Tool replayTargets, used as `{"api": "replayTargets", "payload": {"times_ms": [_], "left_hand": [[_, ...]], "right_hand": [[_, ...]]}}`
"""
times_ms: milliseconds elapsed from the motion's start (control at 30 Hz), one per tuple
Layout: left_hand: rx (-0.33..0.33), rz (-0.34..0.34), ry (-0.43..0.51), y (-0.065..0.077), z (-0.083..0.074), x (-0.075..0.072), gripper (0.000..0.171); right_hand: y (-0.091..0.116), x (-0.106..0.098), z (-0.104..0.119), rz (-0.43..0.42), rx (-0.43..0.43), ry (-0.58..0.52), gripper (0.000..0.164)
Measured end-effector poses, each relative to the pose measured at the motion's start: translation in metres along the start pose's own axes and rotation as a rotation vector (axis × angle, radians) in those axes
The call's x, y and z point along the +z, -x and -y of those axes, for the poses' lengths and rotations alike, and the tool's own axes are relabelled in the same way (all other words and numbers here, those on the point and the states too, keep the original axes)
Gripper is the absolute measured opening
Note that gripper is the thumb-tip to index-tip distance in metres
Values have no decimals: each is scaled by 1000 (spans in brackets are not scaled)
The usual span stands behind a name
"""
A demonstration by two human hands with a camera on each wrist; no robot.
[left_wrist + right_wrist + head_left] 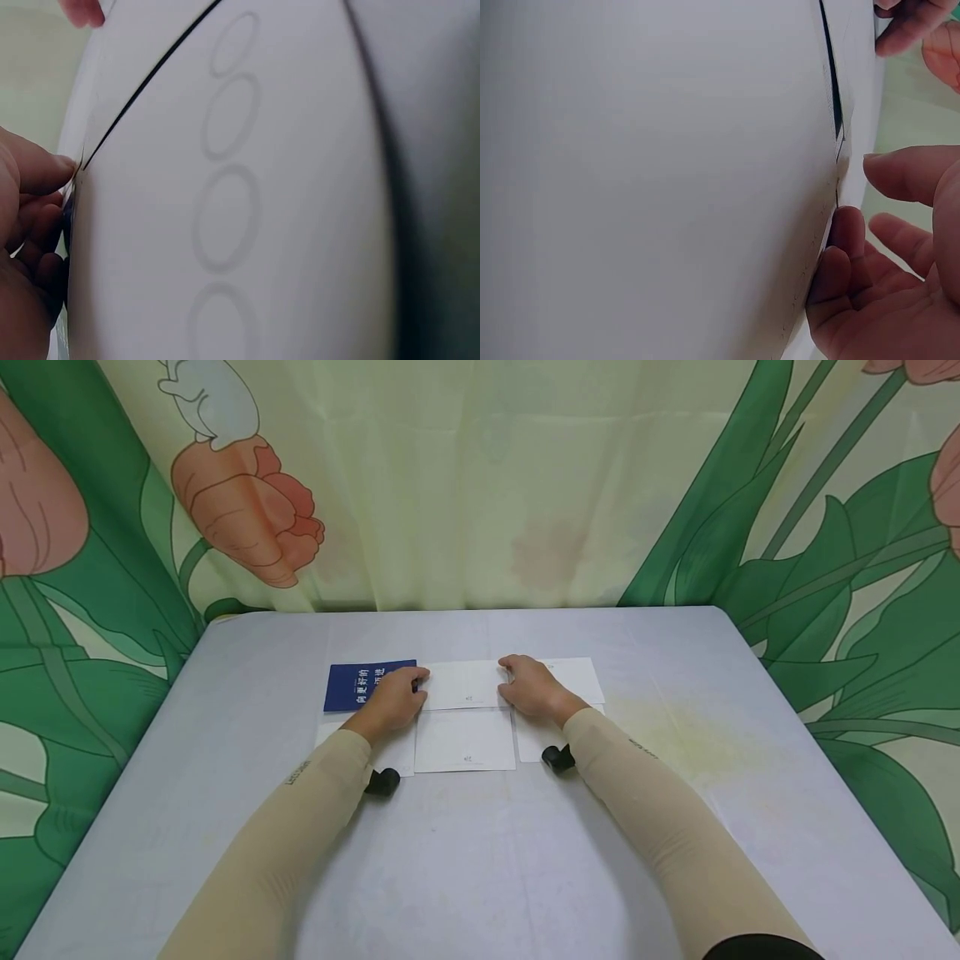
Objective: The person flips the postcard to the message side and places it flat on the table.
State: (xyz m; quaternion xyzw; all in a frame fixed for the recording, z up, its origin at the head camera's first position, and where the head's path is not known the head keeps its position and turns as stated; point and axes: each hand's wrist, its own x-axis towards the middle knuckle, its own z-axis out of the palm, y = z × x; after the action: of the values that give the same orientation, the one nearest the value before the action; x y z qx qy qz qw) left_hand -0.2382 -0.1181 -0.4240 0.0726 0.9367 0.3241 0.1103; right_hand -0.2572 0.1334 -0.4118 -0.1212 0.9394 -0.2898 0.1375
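White cards lie on the table in two rows, among them an upper middle card (463, 685) and a lower middle card (465, 740). A dark blue card (347, 688) with white Chinese characters is at the upper left. My left hand (392, 700) rests over its right side, fingertips at the seam beside the upper middle card. In the left wrist view the thumb (51, 172) touches near a card corner. My right hand (536, 687) is at the seam between the upper middle and upper right card (576, 679). Its fingertips (847, 229) touch a card edge, thumb raised.
The cards lie on a white-covered table (450, 852). A patterned curtain (480, 485) hangs behind its far edge. Black wrist cameras (384, 782) sit below both sleeves. A card with grey rings (225, 217) shows close in the left wrist view.
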Motion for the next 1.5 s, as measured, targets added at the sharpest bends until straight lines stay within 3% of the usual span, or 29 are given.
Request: {"api": "replayTargets", "payload": {"times_ms": [433,667,867,1133,1400,1500], "left_hand": [[12,-2,13,0,2,0,51],[64,-40,16,4,4,-2,51],[82,-73,53,14,5,-14,53],[86,-92,15,32,22,-33,52],[92,-114,-45,49,39,-45,57],[71,-114,-22,53,46,-49,62]], "right_hand": [[2,-2,2,8,2,7,58],[3,-1,4,-26,-16,-24,56],[5,-4,10,-64,-77,-56,53],[4,-4,31,-89,-191,-88,52],[-3,11,58,-8,-240,-32,59],[-5,14,70,25,-255,17,63]]}}
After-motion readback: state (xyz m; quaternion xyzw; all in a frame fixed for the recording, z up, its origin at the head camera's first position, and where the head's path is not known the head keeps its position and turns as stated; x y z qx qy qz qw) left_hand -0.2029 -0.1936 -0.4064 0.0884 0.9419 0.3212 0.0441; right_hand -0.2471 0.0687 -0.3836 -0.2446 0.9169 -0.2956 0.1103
